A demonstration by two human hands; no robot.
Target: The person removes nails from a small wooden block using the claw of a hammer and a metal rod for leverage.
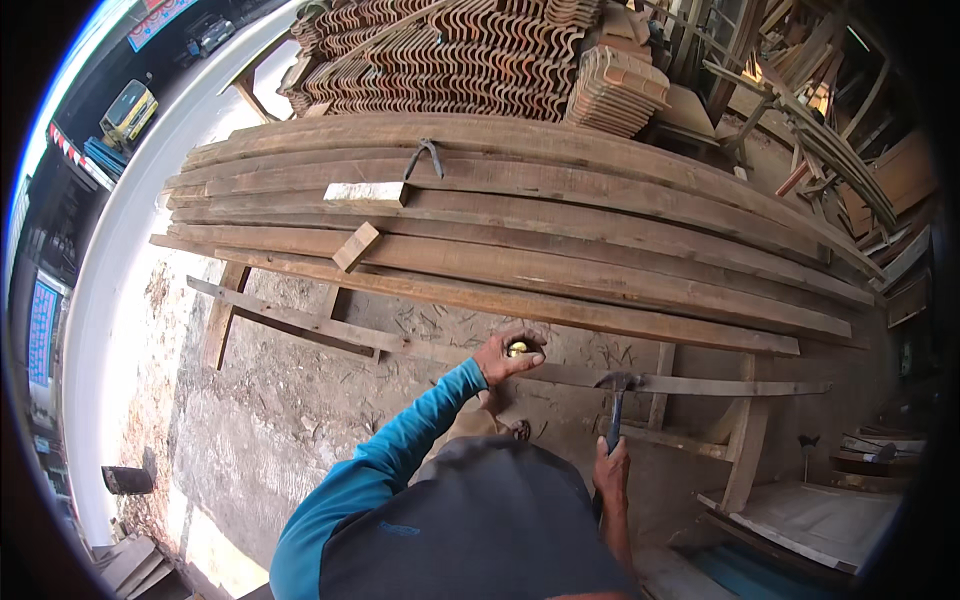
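My left hand (508, 356), at the end of a blue sleeve, is closed around a small round yellowish object held against a thin wooden strip (700, 384). My right hand (611, 470) grips the dark handle of a claw hammer (616, 388). The hammer's metal head rests on or just above the same strip, a little to the right of my left hand. The strip runs across a rough wooden frame below a stack of long planks (520, 215).
A metal pincer tool (425, 155) and two small wood blocks (365, 193) lie on the planks. Roof tiles (450, 50) are piled behind. The ground is bare concrete. Boards and a light panel (810, 520) lie at the right; parked vehicles stand far left.
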